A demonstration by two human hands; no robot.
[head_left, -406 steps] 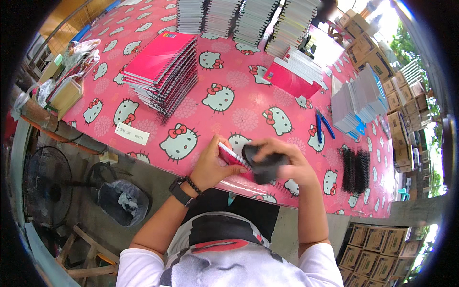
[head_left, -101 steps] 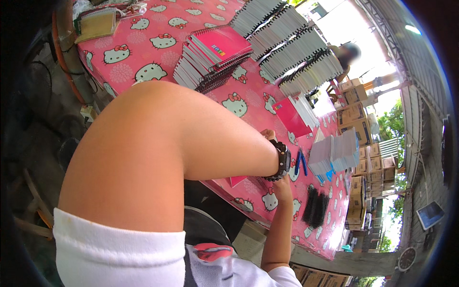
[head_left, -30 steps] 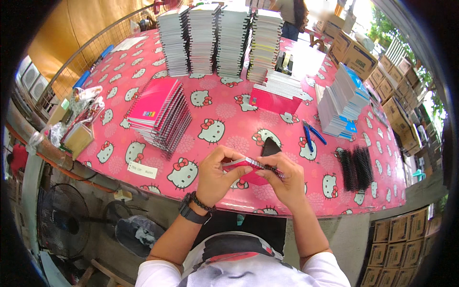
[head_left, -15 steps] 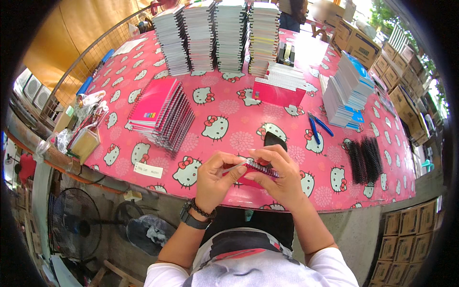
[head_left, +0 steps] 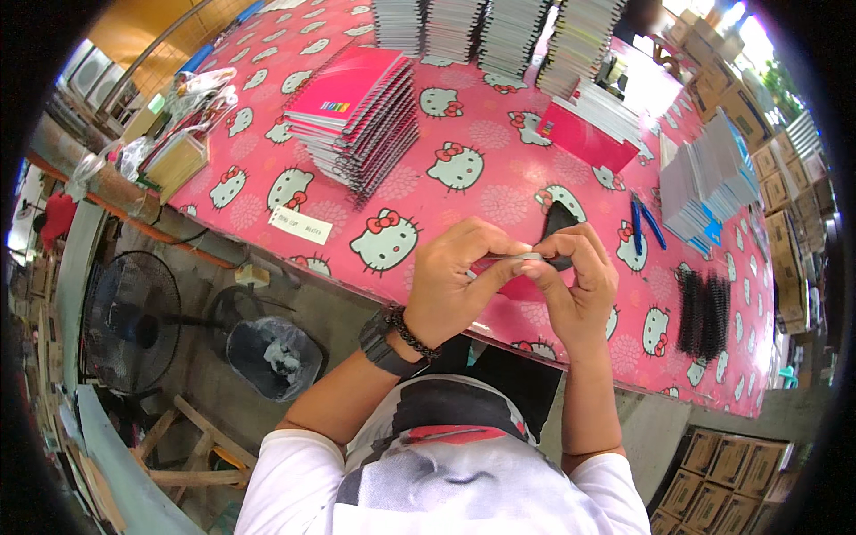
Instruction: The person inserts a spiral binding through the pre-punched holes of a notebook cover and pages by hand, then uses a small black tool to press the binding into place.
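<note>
Hands (head_left: 455, 281) (head_left: 578, 290), fingertips together, clamp a thin, pink-covered paper notebook (head_left: 519, 288) over the smooth, glossy tablecloth (head_left: 473, 212).

Through my remote feed I see a black, wide-strapped watch (head_left: 383, 349), a dark beaded bracelet (head_left: 409, 333) just beside the watch, and, below and right of the watch, a white short-sleeved shirt (head_left: 437, 481) printed grey, black and red

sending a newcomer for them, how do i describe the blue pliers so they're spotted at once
On the pink patterned table, look right, past the right hand. The pliers lie left of the pale booklet stack and beyond the black coils. Two spread blue handles set them apart from both.
</note>
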